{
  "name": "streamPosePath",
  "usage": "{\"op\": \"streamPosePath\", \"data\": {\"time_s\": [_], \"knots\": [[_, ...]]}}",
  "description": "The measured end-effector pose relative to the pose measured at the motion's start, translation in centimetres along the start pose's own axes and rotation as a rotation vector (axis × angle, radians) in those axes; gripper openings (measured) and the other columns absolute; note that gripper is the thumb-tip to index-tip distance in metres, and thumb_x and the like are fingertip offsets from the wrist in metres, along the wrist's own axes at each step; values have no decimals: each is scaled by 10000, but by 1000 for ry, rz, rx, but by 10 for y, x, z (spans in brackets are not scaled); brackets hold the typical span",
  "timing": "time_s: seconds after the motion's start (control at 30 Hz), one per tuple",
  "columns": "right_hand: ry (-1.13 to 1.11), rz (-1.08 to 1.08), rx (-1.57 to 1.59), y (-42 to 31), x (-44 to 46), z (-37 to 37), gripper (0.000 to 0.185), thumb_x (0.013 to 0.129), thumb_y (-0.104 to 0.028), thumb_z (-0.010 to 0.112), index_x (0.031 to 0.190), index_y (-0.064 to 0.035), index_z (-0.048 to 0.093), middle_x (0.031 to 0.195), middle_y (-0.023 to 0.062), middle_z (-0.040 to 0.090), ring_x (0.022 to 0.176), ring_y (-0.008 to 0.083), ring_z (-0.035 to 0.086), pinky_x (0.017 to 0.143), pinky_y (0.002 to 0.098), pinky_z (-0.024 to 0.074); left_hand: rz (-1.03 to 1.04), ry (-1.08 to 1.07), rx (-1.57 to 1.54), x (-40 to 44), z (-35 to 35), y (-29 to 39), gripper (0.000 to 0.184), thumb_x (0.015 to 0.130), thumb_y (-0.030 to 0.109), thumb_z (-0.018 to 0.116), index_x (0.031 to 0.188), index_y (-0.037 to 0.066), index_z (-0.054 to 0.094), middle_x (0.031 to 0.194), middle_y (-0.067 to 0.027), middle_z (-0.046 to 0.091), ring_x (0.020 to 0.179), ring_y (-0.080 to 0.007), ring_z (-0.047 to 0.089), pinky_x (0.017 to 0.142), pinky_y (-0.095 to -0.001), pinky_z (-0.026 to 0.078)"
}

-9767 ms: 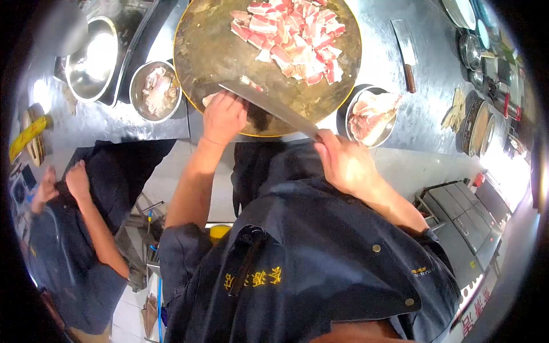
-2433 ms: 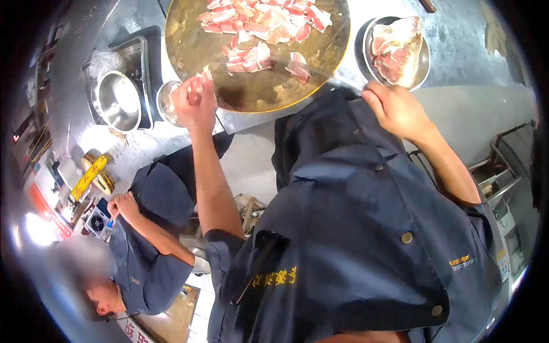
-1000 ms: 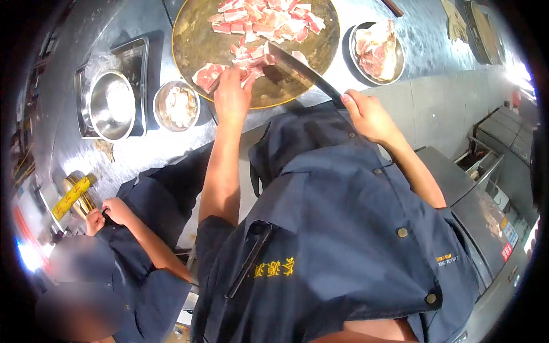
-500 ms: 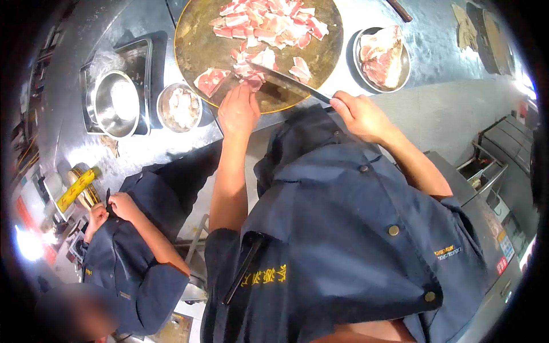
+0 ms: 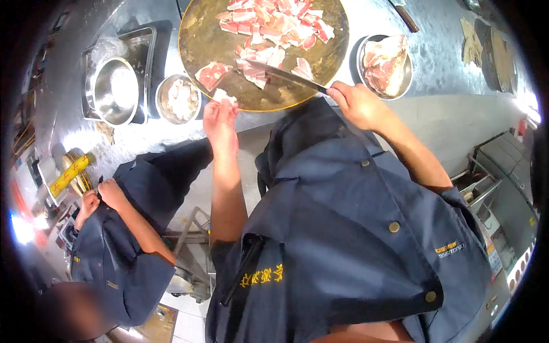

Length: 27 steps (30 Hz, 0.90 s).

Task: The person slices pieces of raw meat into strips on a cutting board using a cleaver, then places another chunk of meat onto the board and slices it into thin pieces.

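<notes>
While right hand point(image 5: 357, 107) grips knife point(image 5: 290, 76), long axis slants, tip left-forward.

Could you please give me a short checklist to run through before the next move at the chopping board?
1. Knife secure: ok, the right hand grips its handle.
2. Left hand clear of the knife: ok, the two are apart.
3. Left hand free: not ok, it holds a pale piece.
4. Chopping board clear around the knife: not ok, cut meat lies by its far end.
5. Small bowl near the left hand: ok, left of the board, with pale scraps inside.
6. Knife sharp: cannot tell.
</notes>
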State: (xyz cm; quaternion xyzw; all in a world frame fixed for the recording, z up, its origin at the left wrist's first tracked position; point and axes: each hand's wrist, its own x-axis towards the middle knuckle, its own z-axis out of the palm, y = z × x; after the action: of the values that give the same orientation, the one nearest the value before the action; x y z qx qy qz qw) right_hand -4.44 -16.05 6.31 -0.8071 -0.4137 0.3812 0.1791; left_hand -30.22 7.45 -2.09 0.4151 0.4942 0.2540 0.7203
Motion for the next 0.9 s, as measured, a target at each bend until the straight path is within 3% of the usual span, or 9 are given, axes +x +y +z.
{"op": "streamPosePath", "data": {"time_s": [0.07,0.2,0.27,0.37,0.5,0.63,0.7,0.77,0.9], "knots": [[2,13,14,-5,-7,-1,362,1120,-351,505,1109,-36,683,887,282,711,863,488,700,786,587,540,7,-85,-208,7,9,7,213,1062,102,659,1246,24,584,1110,-47,636,997,-170,661,909,-357,568],[121,64,106,0,-27,3,328,1122,-331,511,1108,-48,675,869,271,703,856,487,698,761,579,524,-22,-167,-181,28,62,15,306,1015,213,744,1231,29,628,1202,-104,630,1087,-234,658,958,-412,550],[118,104,122,6,-36,-1,323,1123,-327,512,1108,-48,674,861,266,702,850,489,696,756,572,522,428,-114,1136,49,68,-15,357,897,281,842,1122,50,689,1222,-154,621,1121,-322,633,996,-462,512],[64,194,160,18,-47,-11,341,1127,-336,504,1113,-39,671,877,266,701,876,485,697,775,553,519,713,1,1246,42,87,-26,347,785,279,882,995,64,710,1171,-170,616,1109,-367,602,1006,-480,481],[52,166,151,47,-58,-3,386,1133,-359,479,1121,-25,671,961,281,701,951,484,691,827,552,512,599,-38,949,53,100,-37,262,798,202,847,967,87,683,1151,-157,584,1132,-379,566,1000,-482,474],[242,194,159,53,-49,3,357,1125,-336,497,1104,-22,667,935,277,696,928,489,689,803,558,516,992,-94,1231,43,114,-20,303,827,149,805,1089,79,669,1154,-137,604,1144,-368,595,1005,-487,488],[327,151,137,46,-48,4,346,1123,-329,503,1100,-25,667,913,277,693,911,491,690,790,560,517,951,-153,1221,44,111,-16,270,836,130,787,1077,65,685,1158,-137,609,1149,-381,618,980,-502,512],[257,137,67,32,-46,-4,331,1119,-323,515,1078,-29,662,856,274,684,860,497,684,758,570,514,698,-322,1057,51,102,-22,242,836,141,784,1049,63,698,1130,-147,609,1111,-401,640,945,-497,534],[178,20,113,21,-36,-4,335,1110,-339,527,1056,-37,660,820,270,679,833,491,686,754,569,521,874,-346,974,50,83,-21,171,826,49,760,991,46,716,1160,-151,653,1022,-375,680,876,-433,566]]}}
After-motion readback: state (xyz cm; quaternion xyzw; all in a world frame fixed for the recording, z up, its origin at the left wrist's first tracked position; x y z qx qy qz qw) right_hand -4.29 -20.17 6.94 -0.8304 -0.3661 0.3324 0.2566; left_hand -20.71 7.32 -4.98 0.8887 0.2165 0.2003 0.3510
